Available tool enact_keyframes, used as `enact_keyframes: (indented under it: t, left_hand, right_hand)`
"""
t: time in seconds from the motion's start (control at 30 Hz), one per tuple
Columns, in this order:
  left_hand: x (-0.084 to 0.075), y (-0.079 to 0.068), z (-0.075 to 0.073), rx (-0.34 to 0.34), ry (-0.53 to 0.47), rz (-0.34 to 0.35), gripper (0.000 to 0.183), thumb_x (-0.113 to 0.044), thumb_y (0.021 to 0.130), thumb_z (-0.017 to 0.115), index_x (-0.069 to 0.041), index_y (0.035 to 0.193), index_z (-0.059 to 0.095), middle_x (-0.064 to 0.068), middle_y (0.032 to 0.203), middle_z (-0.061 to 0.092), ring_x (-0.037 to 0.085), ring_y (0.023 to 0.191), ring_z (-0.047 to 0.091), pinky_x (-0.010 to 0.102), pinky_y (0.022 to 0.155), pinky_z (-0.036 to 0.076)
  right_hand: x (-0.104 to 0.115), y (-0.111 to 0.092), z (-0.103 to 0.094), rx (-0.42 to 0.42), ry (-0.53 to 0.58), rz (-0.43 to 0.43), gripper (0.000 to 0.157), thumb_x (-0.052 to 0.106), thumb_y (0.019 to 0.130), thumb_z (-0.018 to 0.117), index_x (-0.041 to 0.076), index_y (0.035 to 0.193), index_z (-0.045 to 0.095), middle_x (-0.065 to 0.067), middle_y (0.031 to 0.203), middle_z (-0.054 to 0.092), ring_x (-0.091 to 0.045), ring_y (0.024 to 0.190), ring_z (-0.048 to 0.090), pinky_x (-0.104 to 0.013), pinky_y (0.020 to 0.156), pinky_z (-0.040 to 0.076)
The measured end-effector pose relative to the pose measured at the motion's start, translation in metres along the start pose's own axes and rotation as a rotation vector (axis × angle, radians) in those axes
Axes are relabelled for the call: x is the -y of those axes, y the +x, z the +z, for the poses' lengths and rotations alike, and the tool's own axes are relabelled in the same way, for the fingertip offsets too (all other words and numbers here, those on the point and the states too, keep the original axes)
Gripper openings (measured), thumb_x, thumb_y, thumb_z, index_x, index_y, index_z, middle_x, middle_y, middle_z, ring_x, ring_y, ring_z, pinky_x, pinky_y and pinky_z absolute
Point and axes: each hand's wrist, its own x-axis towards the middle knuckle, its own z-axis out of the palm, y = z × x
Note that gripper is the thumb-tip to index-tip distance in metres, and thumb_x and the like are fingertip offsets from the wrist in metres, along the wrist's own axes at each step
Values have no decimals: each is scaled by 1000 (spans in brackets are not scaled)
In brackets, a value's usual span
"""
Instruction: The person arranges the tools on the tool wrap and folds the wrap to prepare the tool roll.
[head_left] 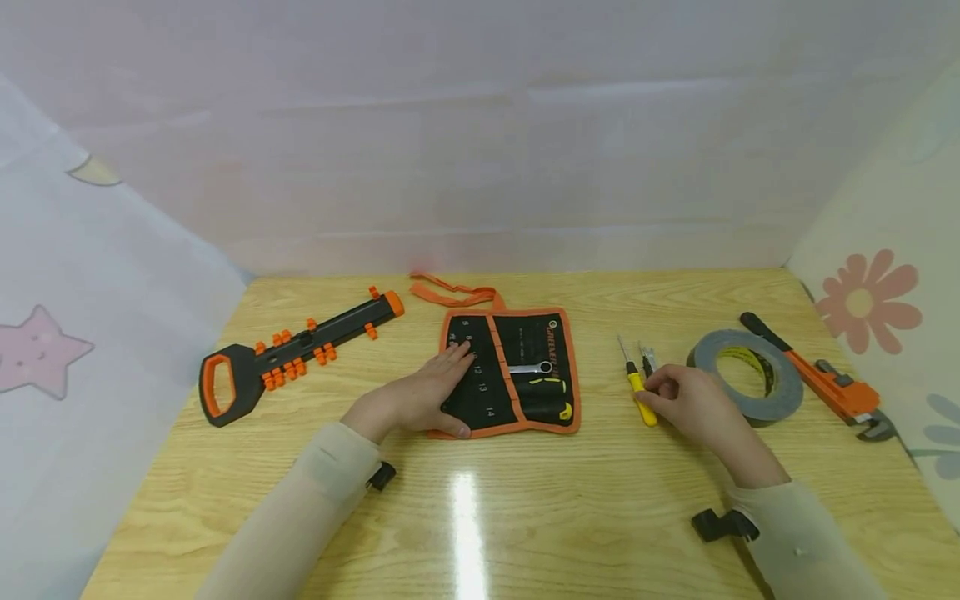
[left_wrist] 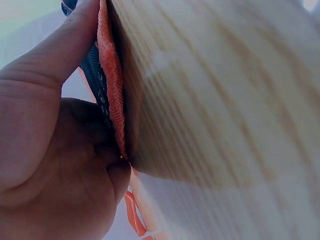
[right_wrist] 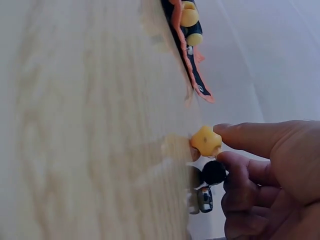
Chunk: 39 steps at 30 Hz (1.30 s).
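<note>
Best done steadying the black, orange-edged fabric tool pouch point(head_left: 480, 408) under a spread left hand point(head_left: 420, 392) while pinching the slim yellow-handled screwdriver point(head_left: 636, 385) squarely in the right hand point(head_left: 697, 407).

A hand could pass between the pouch point(head_left: 528, 396) and screwdriver point(head_left: 636, 383), but tape point(head_left: 787, 383) stands between right hand point(head_left: 693, 408) and wrench point(head_left: 828, 388)

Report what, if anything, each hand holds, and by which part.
Right hand: screwdriver, pinched by its yellow handle. Left hand: nothing; it rests on the tool pouch.
</note>
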Motion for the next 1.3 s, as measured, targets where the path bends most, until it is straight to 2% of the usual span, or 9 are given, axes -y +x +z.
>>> enact_keyframes:
  t: [0.53, 0.83, 1.0, 1.2, 1.3]
  left_hand:
    - [0, 1, 1, -2, 0, -1, 121, -51, 92, 84, -9, 175, 7, 8, 183, -10, 32, 171, -7, 53, 138, 10]
    - [-2, 1, 0, 0, 3, -5, 121, -50, 92, 84, -8, 175, 7, 8, 183, -9, 32, 171, -7, 53, 139, 10]
    - [-2, 1, 0, 0, 7, -6, 121, -51, 92, 84, -8, 175, 8, 9, 183, -8, 32, 171, -6, 53, 138, 10]
    - [-3, 1, -1, 2, 6, -5, 121, -50, 92, 84, -7, 175, 8, 10, 183, -8, 33, 171, -6, 53, 138, 10]
    - [-3, 0, -1, 2, 4, -6, 121, -50, 92, 84, -7, 175, 7, 10, 183, -8, 33, 171, -6, 54, 138, 10]
  right_hand:
    - [5, 3, 4, -13, -33, 6, 26, 31, 98, 81, 5, 100, 84, 1, 65, 55, -16, 61, 46, -29, 59, 35]
    - [6, 7, 6, 17, -28, 58, 30, 35, 99, 79, 6, 98, 83, -1, 76, 69, -16, 66, 54, -31, 61, 42]
    - [5, 7, 5, 31, 9, 95, 32, 37, 99, 78, 5, 99, 81, -3, 79, 71, -17, 69, 56, -32, 62, 43]
    - [7, 5, 3, 6, 55, 81, 30, 34, 99, 77, 4, 102, 78, -3, 77, 66, -18, 67, 54, -31, 61, 44]
    - [9, 5, 0, -7, 66, 63, 28, 33, 100, 77, 5, 102, 76, -4, 82, 69, -17, 69, 56, -30, 61, 45]
